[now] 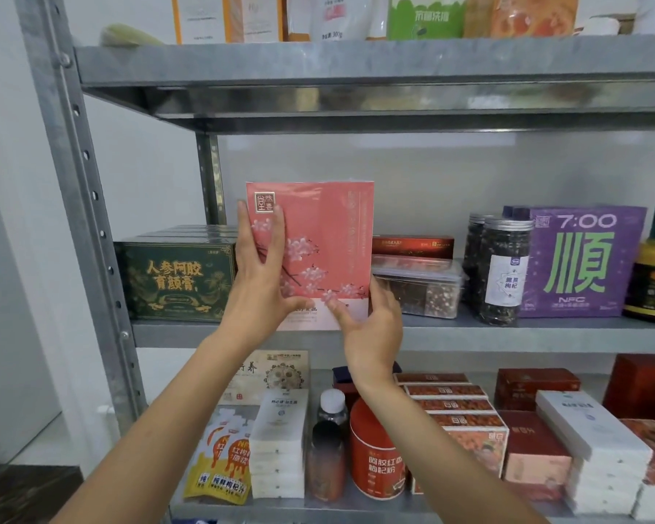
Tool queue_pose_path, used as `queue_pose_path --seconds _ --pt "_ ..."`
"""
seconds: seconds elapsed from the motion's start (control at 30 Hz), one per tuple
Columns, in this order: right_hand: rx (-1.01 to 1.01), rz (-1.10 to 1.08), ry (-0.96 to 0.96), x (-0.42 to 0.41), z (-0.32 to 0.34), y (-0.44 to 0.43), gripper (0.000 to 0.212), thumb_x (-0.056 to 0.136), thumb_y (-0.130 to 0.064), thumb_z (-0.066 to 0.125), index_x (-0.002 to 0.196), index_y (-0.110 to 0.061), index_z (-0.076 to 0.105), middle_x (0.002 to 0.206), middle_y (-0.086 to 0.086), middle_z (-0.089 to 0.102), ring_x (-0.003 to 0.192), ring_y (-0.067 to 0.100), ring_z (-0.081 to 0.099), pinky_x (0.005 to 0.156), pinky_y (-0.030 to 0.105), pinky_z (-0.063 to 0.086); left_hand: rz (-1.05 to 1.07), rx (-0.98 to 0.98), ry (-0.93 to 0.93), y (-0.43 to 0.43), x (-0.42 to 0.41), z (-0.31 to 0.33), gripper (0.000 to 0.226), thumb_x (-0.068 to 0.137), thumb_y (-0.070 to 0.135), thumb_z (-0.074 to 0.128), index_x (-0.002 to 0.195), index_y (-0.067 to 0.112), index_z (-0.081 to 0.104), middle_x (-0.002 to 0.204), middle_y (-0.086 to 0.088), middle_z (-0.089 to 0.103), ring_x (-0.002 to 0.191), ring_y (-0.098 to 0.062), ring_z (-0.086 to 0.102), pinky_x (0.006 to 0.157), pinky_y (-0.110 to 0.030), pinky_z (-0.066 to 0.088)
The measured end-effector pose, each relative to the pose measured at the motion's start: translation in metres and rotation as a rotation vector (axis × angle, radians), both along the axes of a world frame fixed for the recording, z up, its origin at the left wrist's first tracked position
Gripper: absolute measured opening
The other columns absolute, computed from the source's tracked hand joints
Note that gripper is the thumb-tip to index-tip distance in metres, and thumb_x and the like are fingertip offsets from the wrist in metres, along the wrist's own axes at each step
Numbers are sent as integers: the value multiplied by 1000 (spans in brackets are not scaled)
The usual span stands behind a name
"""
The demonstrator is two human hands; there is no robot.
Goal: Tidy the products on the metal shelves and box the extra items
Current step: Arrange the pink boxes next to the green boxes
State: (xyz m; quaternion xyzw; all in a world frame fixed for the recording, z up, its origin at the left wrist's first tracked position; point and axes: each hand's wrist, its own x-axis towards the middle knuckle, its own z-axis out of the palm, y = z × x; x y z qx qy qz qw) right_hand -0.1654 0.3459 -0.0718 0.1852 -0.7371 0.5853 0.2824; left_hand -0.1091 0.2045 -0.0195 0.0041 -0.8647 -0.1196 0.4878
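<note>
The middle metal shelf (507,330) bears a green box (174,277), clear tub (416,285), two jars (503,270) and purple box (583,262).

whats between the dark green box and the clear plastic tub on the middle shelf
In the head view, an upright pink blossom-printed box, held by the left hand and right hand.
</note>
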Motion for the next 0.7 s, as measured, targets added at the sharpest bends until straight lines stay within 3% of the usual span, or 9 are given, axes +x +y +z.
queue_pose_path --seconds 0.13,0.23,0.4,0.53,0.6,0.7 --pt "99 -13 58 -7 -2 0 70 84 -38 73 144 -17 44 137 0 54 129 16 43 106 33 39 63 -60 18 -4 -2 2 145 55 36 91 155 26 -13 155 -2 -36 145 -14 -22 109 -46 29" --pt "204 -33 89 -12 -2 1 71 87 -38 69 148 -17 38 138 1 52 129 16 42 105 34 40 105 -213 43 -4 -4 3 130 59 34 91 156 13 8 160 -16 -16 150 -29 -12 113 -47 19" --pt "436 -122 246 -20 4 19 60 88 -46 64 139 -16 50 129 3 58 119 22 47 96 38 41 99 -343 -33 -9 -6 2 110 71 18 85 156 25 15 162 -15 -8 150 -30 -11 116 -49 10" --pt "404 -269 517 -41 22 53 40 93 -25 62 130 -9 59 130 10 60 122 28 52 105 44 37 98 -343 -64 -14 -9 3 112 72 18 85 156 28 12 163 -14 -10 149 -26 -15 115 -49 6" --pt "615 -304 510 -56 31 67 46 94 -23 61 137 -9 53 139 10 53 132 29 45 115 49 24 122 -363 -85 -13 -11 3 115 72 18 84 156 27 7 163 -12 -11 149 -26 -17 115 -48 3" --pt "974 -301 358 -71 33 77 57 94 -40 57 145 -19 42 147 2 46 139 21 36 119 42 6 141 -377 -116 -15 -14 0 113 75 19 82 156 25 2 163 -8 -11 150 -29 -12 118 -49 2"
